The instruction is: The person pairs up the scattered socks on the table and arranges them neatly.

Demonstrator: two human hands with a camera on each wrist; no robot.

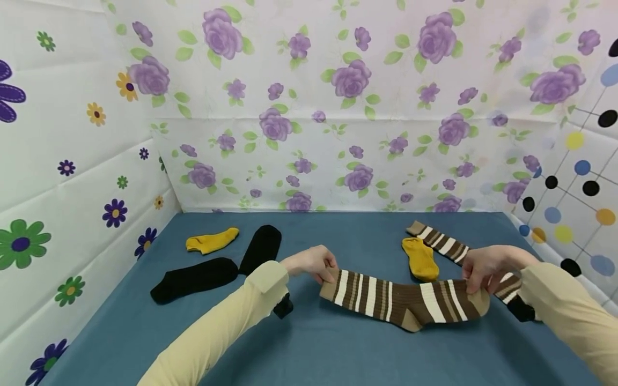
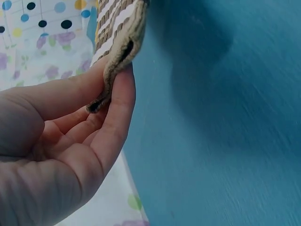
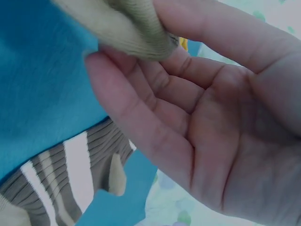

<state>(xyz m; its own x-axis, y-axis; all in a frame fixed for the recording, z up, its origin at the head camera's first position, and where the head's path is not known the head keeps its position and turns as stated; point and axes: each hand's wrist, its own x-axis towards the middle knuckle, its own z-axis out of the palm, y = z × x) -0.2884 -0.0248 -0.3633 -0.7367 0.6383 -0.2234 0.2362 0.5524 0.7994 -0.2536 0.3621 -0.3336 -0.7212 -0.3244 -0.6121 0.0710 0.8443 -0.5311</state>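
Note:
A brown sock (image 1: 393,300) with white and tan stripes is stretched sideways between both hands, above the blue tabletop. My left hand (image 1: 313,262) pinches its tan cuff; in the left wrist view the cuff opening (image 2: 126,52) shows as a narrow slit between thumb and fingers. At the other end my right hand (image 1: 487,268) pinches the tan toe (image 3: 136,33) between thumb and fingers. Behind the right hand lies a second striped sock (image 1: 444,244), partly hidden by that hand and the wrist; its striped part (image 3: 77,169) appears in the right wrist view.
One yellow sock (image 1: 421,260) lies beside the second striped sock. Toward the left lie another yellow sock (image 1: 212,241) and two black socks, one slanted (image 1: 260,249) and one nearly level (image 1: 195,279). Patterned sheets (image 1: 309,107) wall the blue table (image 1: 338,354) at the back and sides.

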